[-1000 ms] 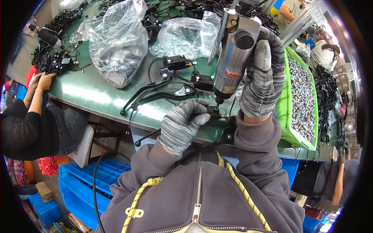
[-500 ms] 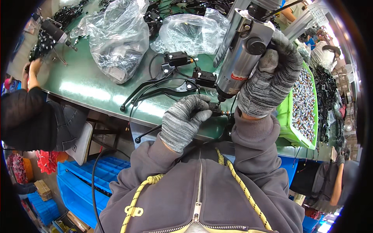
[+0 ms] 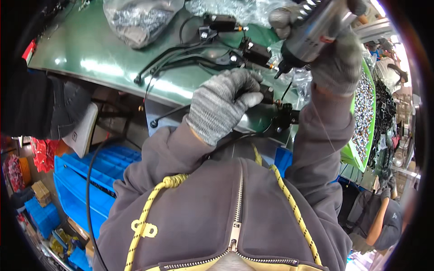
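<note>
My left hand [image 3: 224, 104], in a grey knitted glove, pinches the black body of a brake lever [image 3: 267, 95] at the table's front edge. Its lever runs out to the left beneath my wrist. My gloved right hand [image 3: 337, 65] is wrapped around a silver power screwdriver [image 3: 312, 38], somewhat blurred. The driver's dark tip points down and left, apart from the held brake lever and just above it. Beyond my left hand lie two more black brake levers, one with its body [image 3: 257, 52] close to the driver tip, the other [image 3: 219, 22] farther back.
A green bin [image 3: 371, 128] of small metal fittings stands at the right. Clear plastic bags, one [image 3: 140, 20] at the back left, lie on the green table [image 3: 72, 58]. Blue crates [image 3: 83, 180] stand low on the left. Other people sit at both sides.
The screwdriver has lifted off the held brake lever, moving up and right with my right hand. My left hand keeps its hold. The whole view has shifted, with the table higher in the picture.
</note>
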Demonstrator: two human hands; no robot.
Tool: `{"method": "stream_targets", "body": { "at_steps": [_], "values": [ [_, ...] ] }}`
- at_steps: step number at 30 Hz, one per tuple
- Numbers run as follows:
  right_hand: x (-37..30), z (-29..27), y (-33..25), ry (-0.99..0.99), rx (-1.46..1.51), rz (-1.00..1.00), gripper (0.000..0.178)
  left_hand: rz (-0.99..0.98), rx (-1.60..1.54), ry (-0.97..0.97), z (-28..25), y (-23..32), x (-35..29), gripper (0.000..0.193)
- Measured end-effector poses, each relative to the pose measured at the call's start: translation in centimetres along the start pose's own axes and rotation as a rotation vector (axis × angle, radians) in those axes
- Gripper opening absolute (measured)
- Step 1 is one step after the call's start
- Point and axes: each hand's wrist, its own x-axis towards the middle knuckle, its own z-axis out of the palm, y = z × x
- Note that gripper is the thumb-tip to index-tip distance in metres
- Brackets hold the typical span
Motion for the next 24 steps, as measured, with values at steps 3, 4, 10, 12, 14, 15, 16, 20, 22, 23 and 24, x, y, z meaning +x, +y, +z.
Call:
{"method": "stream_targets", "body": {
  "at_steps": [3, 4, 10, 12, 14, 15, 16, 20, 22, 23, 24],
  "values": [
    [-0.5, -1.4, -1.6, 0.152, -0.234, 0.05, 0.044, 0.159, 0.028, 0.017, 0.2, -0.2, 0.1, 0.014],
    [0.5, -1.7, -1.6, -0.033, -0.169, 0.136, 0.038, 0.145, 0.032, 0.03, 0.2, -0.1, 0.1, 0.014],
    [0.8, 3.7, 0.9, 0.313, -0.48, -0.105, 0.038, 0.144, 0.049, 0.036, 0.2, -0.6, 0.0, 0.014],
    [0.1, 3.9, 1.3, 0.442, -0.562, -0.167, 0.033, 0.134, 0.049, 0.035, 0.1, -0.9, -0.1, 0.014],
    [0.2, 5.6, 1.5, 0.336, -0.474, -0.195, 0.035, 0.133, 0.034, 0.015, 0.0, -0.9, 0.0, 0.014],
    [0.3, 5.9, 1.7, 0.225, -0.383, -0.227, 0.038, 0.127, 0.032, 0.015, 0.0, -0.9, 0.1, 0.014],
    [0.5, 5.0, 1.7, 0.082, -0.373, -0.251, 0.04, 0.122, 0.021, 0.012, -0.1, -0.7, 0.1, 0.014],
    [0.2, 4.5, 1.3, 0.029, -0.329, -0.221, 0.037, 0.146, 0.023, 0.002, 0.0, -0.9, 0.2, 0.013],
    [0.3, 5.1, 1.4, 0.02, -0.36, -0.237, 0.039, 0.125, 0.012, -0.005, 0.0, -0.7, 0.2, 0.013],
    [0.2, 5.2, 1.5, 0.008, -0.39, -0.255, 0.041, 0.107, 0.003, -0.009, 0.0, -0.7, 0.1, 0.013],
    [0.0, 5.1, 1.5, 0.016, -0.406, -0.269, 0.041, 0.104, 0.002, -0.009, 0.0, -0.7, 0.1, 0.013]
  ]
}}
